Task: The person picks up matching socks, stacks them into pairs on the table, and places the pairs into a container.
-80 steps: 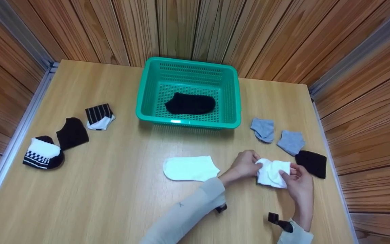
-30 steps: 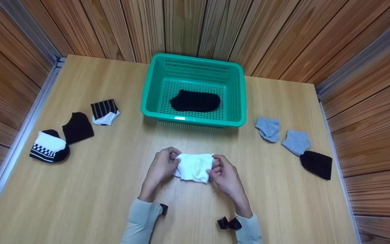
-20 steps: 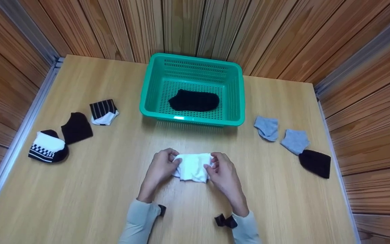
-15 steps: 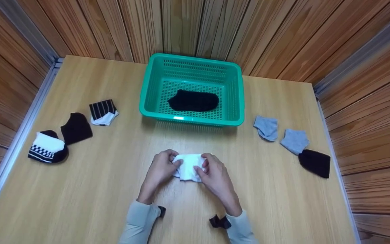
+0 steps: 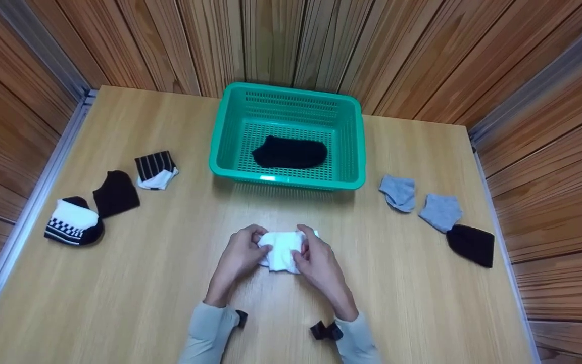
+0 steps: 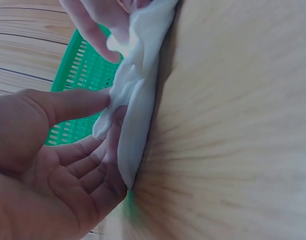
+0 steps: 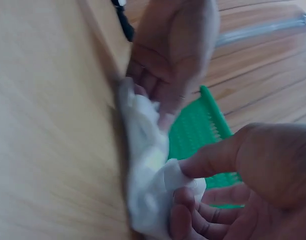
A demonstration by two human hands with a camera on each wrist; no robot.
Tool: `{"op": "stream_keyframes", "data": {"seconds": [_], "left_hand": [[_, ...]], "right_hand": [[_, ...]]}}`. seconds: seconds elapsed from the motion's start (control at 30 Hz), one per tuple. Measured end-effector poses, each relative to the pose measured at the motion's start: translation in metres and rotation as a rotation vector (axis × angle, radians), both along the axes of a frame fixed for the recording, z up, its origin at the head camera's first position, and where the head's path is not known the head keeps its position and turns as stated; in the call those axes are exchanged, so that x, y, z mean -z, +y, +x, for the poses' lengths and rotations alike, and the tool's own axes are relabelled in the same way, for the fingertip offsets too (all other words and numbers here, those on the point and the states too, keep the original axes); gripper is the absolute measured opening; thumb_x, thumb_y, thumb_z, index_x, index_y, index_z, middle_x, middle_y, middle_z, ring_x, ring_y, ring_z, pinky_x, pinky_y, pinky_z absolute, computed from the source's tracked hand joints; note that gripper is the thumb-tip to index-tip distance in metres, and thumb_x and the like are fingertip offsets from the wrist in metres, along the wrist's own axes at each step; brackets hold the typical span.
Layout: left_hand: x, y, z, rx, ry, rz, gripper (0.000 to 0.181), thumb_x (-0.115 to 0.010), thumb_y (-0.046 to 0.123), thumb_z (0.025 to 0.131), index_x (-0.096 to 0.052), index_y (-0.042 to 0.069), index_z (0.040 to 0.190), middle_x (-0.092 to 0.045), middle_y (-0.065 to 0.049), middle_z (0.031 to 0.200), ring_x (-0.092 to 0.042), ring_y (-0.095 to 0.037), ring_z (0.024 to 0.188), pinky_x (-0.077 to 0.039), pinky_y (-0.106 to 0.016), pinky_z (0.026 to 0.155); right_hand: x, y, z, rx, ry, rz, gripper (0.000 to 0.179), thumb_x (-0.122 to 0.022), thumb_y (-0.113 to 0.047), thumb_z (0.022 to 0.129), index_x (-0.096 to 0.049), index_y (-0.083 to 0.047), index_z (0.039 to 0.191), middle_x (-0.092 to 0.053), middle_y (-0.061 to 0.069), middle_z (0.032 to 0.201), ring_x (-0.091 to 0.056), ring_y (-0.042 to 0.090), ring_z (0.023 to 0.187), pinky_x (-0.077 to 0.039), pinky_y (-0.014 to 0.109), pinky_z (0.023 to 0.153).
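Note:
Bunched white socks (image 5: 283, 253) lie at the middle of the table in front of the basket, one apparently on top of the other. My left hand (image 5: 241, 253) pinches their left end between thumb and fingers. On the other side my right hand (image 5: 320, 260) pinches the fabric a little in from the right end, and a white corner pokes out behind its fingers. The left wrist view shows the white cloth (image 6: 138, 100) in layers, with left fingertips tucked between them. Blurred in the right wrist view, the cloth (image 7: 148, 170) is gathered under the right thumb.
A green plastic basket (image 5: 286, 181) with a black sock (image 5: 291, 152) inside stands at the back. To the left lie a striped sock (image 5: 155, 164), a dark sock (image 5: 116, 193) and a checkered one (image 5: 73, 221). Grey socks (image 5: 398, 193) and a folded black sock (image 5: 470, 246) lie right.
Both hands have brought a folded white sock from the right onto the white sock lying in the middle. Since then the right hand has shifted left along the cloth; the left has stayed.

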State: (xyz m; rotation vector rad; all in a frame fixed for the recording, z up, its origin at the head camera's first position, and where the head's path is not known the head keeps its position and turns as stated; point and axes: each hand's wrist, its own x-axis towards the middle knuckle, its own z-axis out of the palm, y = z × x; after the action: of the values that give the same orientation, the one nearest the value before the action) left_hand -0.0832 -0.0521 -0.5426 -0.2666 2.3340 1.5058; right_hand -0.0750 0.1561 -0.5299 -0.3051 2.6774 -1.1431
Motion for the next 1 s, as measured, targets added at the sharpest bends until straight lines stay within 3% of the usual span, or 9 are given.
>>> {"op": "stream_keyframes", "data": {"seconds": [0.27, 0.53, 0.8, 1.0], "left_hand": [[0.001, -0.006, 0.002, -0.012, -0.017, 0.027, 0.028, -0.073, 0.009, 0.097, -0.069, 0.006, 0.125, -0.067, -0.008, 0.099, -0.06, -0.017, 0.078, -0.048, -0.027, 0.069], [0.001, -0.008, 0.005, -0.026, 0.002, 0.047, 0.03, -0.072, 0.008, 0.097, -0.067, 0.006, 0.127, -0.064, -0.007, 0.098, -0.06, -0.017, 0.079, -0.048, -0.024, 0.067], [-0.007, -0.011, 0.014, 0.003, 0.162, -0.086, 0.035, -0.076, 0.008, 0.095, -0.066, 0.004, 0.128, -0.066, -0.008, 0.102, -0.062, -0.017, 0.086, -0.051, -0.03, 0.077], [-0.016, -0.015, 0.024, 0.044, 0.376, -0.272, 0.039, -0.082, 0.011, 0.091, -0.068, 0.008, 0.127, -0.067, -0.011, 0.113, -0.062, -0.022, 0.094, -0.054, -0.034, 0.08]], "right_hand": [[-0.02, 0.04, 0.01, 0.048, -0.035, -0.045, 0.033, -0.067, -0.004, 0.098, -0.072, -0.016, 0.129, -0.061, 0.001, 0.094, -0.056, 0.011, 0.08, -0.047, 0.021, 0.07], [-0.01, 0.065, 0.013, 0.136, -0.061, -0.012, 0.026, -0.069, -0.002, 0.097, -0.074, -0.012, 0.12, -0.063, 0.005, 0.094, -0.056, 0.012, 0.078, -0.046, 0.022, 0.065], [-0.005, 0.071, 0.015, 0.11, -0.065, 0.087, 0.026, -0.071, -0.003, 0.096, -0.073, -0.011, 0.121, -0.063, 0.005, 0.099, -0.054, 0.013, 0.084, -0.044, 0.023, 0.072], [-0.011, 0.072, 0.016, 0.126, -0.036, 0.095, 0.032, -0.07, -0.005, 0.096, -0.071, -0.012, 0.127, -0.062, 0.007, 0.112, -0.056, 0.015, 0.093, -0.046, 0.024, 0.077]]}}
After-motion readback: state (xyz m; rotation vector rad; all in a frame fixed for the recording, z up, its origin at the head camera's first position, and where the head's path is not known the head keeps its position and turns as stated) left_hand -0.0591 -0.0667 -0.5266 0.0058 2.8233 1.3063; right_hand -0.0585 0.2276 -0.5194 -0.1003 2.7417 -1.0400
